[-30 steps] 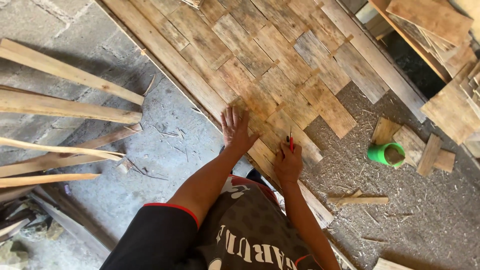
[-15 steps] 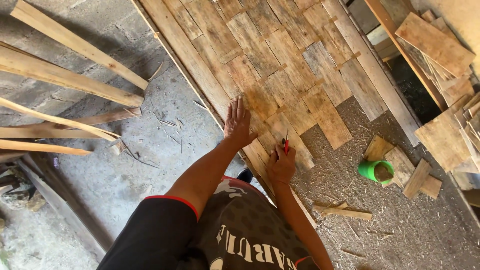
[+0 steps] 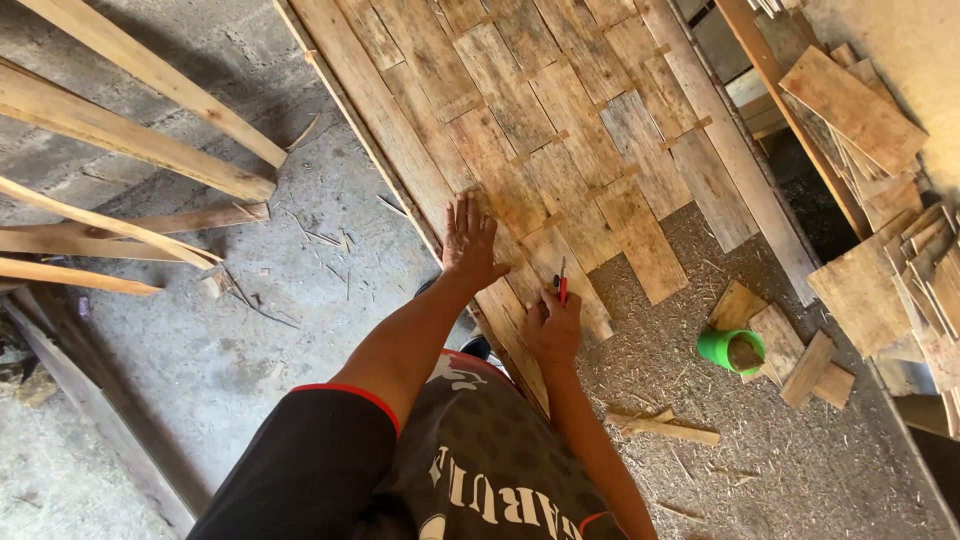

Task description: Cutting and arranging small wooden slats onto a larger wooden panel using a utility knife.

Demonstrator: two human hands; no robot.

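Note:
My left hand (image 3: 470, 243) lies flat, fingers spread, on a large panel of short wooden planks (image 3: 560, 130) laid in a staggered pattern over a chipboard sheet (image 3: 760, 460). My right hand (image 3: 550, 325) is closed around a red pencil (image 3: 562, 283), its tip against a plank at the near edge of the panel, just right of my left hand. A long board (image 3: 380, 110) frames the panel's left side.
Long wooden slats (image 3: 130, 150) lie on the concrete floor at left. A green cup (image 3: 732, 350) stands among loose plank offcuts (image 3: 800, 365) on the chipboard. A stack of cut planks (image 3: 880, 200) sits at right. A small wood scrap (image 3: 665, 428) lies near my right forearm.
The view has shifted slightly, so everything sits a little lower and to the right. Both hands stay on the same planks, the right one still holding the pencil.

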